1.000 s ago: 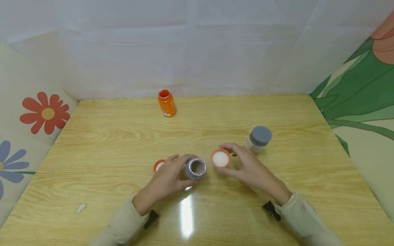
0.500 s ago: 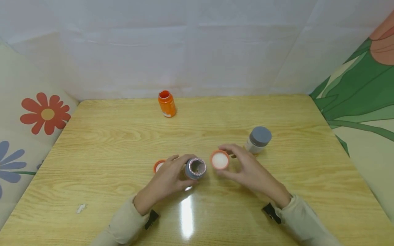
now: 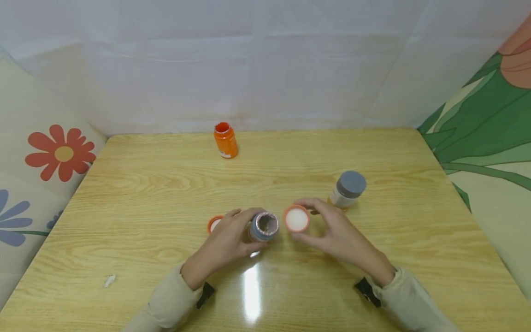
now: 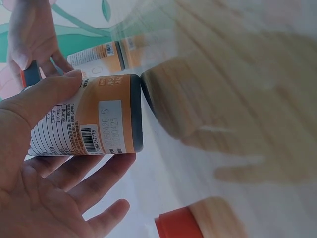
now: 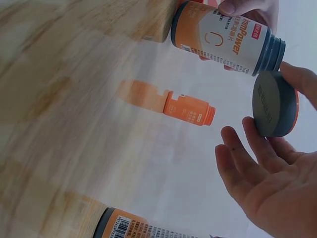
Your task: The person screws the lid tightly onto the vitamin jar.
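My left hand [image 3: 226,242] grips an upright, lidless pill bottle [image 4: 91,116] with an orange and white label. Its grey neck and open mouth show in the head view. To the right of the mouth, my right hand [image 3: 332,226] pinches a grey screw lid [image 5: 276,104] between thumb and fingers, slightly apart from the bottle. The lid's white inside with an orange rim faces up in the head view. Close behind my left fingers lies an orange lid [image 3: 213,222], white inside up and partly hidden by the hand.
An orange bottle [image 3: 226,143] without a lid stands at the back of the wooden table [image 3: 157,184]. Just beyond my right hand is another pill bottle [image 3: 347,189] with its grey lid on. A small whitish mark [image 3: 109,280] shows at the front left.
My right hand has moved slightly toward the front edge with the grey lid. The left hand and its bottle stay in nearly the same place.
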A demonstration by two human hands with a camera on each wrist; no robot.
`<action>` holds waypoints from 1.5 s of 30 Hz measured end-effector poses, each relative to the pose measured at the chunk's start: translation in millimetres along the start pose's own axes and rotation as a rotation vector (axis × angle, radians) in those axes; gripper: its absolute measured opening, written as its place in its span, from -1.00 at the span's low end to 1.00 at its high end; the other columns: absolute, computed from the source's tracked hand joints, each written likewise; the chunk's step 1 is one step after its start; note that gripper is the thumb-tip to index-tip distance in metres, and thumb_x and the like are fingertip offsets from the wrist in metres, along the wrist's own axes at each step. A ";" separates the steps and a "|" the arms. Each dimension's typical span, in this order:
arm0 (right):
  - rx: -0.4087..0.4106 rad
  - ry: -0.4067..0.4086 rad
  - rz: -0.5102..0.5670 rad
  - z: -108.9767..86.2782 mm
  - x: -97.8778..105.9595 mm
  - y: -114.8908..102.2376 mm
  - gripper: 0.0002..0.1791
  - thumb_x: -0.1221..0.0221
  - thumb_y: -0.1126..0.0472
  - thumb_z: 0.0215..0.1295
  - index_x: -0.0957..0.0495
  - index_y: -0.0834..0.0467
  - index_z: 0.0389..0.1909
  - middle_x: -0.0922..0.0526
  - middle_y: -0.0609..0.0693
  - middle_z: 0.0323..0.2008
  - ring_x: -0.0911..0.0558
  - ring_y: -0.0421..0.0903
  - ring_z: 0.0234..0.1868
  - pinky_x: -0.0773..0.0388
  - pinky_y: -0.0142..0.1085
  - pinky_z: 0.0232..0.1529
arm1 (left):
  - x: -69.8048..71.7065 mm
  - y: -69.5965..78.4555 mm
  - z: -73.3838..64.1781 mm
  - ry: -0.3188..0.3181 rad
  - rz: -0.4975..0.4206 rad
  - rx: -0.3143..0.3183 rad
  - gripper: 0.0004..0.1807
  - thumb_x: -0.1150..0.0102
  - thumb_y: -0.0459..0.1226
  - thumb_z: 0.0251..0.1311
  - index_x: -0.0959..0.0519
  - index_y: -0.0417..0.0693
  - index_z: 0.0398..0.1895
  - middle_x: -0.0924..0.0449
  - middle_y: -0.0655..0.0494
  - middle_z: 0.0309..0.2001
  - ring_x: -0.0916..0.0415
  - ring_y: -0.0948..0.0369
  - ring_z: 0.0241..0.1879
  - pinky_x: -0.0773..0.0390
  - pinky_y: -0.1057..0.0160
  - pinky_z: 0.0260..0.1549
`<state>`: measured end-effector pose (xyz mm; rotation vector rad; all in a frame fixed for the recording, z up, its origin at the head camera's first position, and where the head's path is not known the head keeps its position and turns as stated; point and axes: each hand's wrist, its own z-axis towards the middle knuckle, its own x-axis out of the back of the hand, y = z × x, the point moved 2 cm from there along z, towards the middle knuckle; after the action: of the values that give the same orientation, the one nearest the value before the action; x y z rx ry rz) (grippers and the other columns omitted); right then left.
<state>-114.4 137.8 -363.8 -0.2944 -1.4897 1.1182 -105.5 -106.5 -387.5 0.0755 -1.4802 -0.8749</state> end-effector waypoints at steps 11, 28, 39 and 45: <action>0.013 0.014 -0.012 -1.3 0.1 -3.5 -0.28 -0.48 0.11 0.04 -0.46 0.17 0.24 -0.63 0.05 0.16 -0.61 0.04 0.13 -0.54 0.14 0.13 | -0.5 -0.1 -0.2 0.007 0.000 -0.008 -0.23 -0.61 -0.13 -0.19 -0.50 -0.03 0.19 -0.65 0.10 0.12 -0.60 0.13 0.13 -0.35 -0.20 0.32; 0.051 0.024 -0.053 -0.3 -1.1 -7.8 -0.27 -0.49 0.10 0.02 -0.47 0.15 0.25 -0.63 0.00 0.12 -0.61 -0.01 0.12 -0.57 0.12 0.13 | -1.0 0.3 -0.5 0.008 0.001 -0.014 -0.22 -0.61 -0.13 -0.19 -0.50 -0.04 0.19 -0.65 0.09 0.13 -0.59 0.12 0.14 -0.35 -0.22 0.32; 0.079 0.032 -0.082 1.7 0.1 -11.3 -0.25 -0.51 0.08 0.00 -0.45 0.12 0.25 -0.63 -0.05 0.09 -0.60 -0.08 0.11 -0.57 0.03 0.14 | -0.5 0.3 -0.7 0.007 -0.008 -0.015 -0.22 -0.61 -0.15 -0.19 -0.49 -0.03 0.19 -0.65 0.10 0.12 -0.60 0.12 0.13 -0.35 -0.22 0.32; 0.084 0.043 -0.068 3.5 0.4 -14.7 -0.28 -0.53 0.09 -0.04 -0.45 0.13 0.17 -0.64 -0.04 0.08 -0.60 -0.08 0.12 -0.57 0.00 0.14 | 0.1 0.9 -0.8 0.005 -0.016 -0.015 -0.22 -0.61 -0.15 -0.18 -0.49 -0.03 0.20 -0.65 0.10 0.13 -0.59 0.13 0.14 -0.35 -0.23 0.32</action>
<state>-111.7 128.9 -351.8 -0.2071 -1.4012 1.1097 -104.4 -106.3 -387.1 0.0783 -1.4703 -0.8985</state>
